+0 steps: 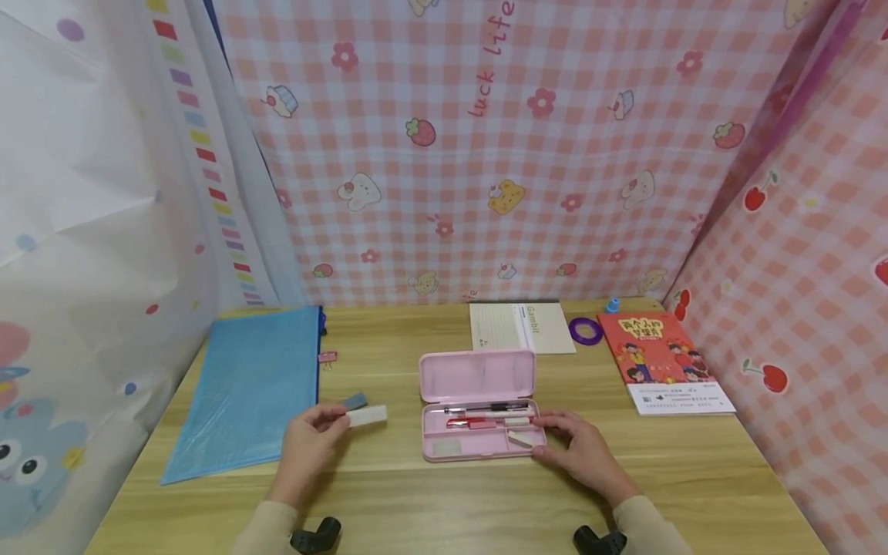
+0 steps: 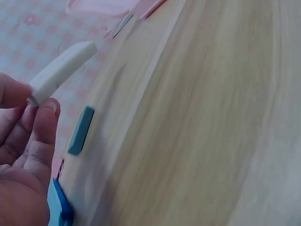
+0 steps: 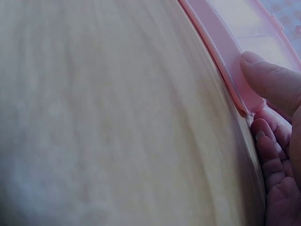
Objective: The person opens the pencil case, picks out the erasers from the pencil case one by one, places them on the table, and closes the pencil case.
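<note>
In the head view my left hand (image 1: pixel 312 443) pinches a white eraser (image 1: pixel 368 416) between thumb and fingers; the left wrist view shows the eraser (image 2: pixel 63 70) raised off the table. Just beyond it lies a blue-green eraser (image 2: pixel 82 131) on the wood. A pink pencil case (image 1: pixel 479 378) stands with its lid up at the middle of the table. Inside are a black pen (image 1: pixel 496 408), a red pen (image 1: pixel 479 423) and a small white piece (image 1: pixel 520 439). My right hand (image 1: pixel 583 451) holds the case's right end, thumb at the near corner.
A blue zip folder (image 1: pixel 257 385) lies at the left, with a pink binder clip (image 1: pixel 328 357) beside it. Toward the back are a notebook (image 1: pixel 499 327), a purple tape roll (image 1: pixel 586 331) and a small blue object (image 1: pixel 612 306). A red book (image 1: pixel 655 351) lies at the right.
</note>
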Demonstrator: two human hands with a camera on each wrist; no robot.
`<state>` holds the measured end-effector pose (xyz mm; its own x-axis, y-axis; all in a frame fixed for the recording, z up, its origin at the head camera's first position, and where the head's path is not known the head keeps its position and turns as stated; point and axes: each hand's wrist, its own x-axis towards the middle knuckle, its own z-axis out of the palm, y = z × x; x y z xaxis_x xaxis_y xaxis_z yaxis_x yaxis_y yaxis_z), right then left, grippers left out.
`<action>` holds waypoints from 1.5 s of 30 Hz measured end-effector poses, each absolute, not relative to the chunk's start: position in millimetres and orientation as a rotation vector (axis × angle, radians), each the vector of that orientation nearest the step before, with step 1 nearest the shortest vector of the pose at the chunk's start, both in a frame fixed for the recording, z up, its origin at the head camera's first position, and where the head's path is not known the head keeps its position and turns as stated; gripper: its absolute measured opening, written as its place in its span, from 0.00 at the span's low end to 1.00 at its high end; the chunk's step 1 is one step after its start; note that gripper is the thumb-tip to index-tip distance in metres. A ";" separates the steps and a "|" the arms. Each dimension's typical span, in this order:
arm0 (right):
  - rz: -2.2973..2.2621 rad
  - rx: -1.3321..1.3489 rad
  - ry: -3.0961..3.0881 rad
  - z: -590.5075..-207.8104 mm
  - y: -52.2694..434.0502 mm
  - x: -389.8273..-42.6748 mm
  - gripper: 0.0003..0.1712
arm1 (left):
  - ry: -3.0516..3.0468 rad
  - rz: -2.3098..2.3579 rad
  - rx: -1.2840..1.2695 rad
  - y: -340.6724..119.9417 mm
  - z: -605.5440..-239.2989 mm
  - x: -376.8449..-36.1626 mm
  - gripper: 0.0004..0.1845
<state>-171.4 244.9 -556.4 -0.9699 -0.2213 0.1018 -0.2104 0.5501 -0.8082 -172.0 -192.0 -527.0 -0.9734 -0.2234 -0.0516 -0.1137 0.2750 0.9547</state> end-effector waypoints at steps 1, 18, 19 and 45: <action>-1.437 -0.377 2.755 -556.4 245.1 -171.9 0.25 | -2.439 -1.799 0.337 -193.7 -527.3 -172.2 0.07; -1.465 -0.340 2.743 -555.2 242.3 -170.0 0.24 | -2.540 -1.665 0.364 -196.2 -545.2 -171.7 0.07; -1.469 -0.343 2.742 -554.8 242.2 -170.1 0.24 | -2.543 -1.651 0.361 -195.6 -545.6 -171.8 0.07; -1.460 -0.357 2.759 -559.5 244.3 -170.9 0.24 | -2.617 -1.501 0.349 -190.0 -549.1 -171.4 0.08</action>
<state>-170.9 244.3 -559.5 -0.9742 -0.1991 0.1060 -0.1996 0.5422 -0.8162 -171.4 -190.0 -549.1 -0.9681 -0.2493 -0.0235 -0.1461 0.4862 0.8615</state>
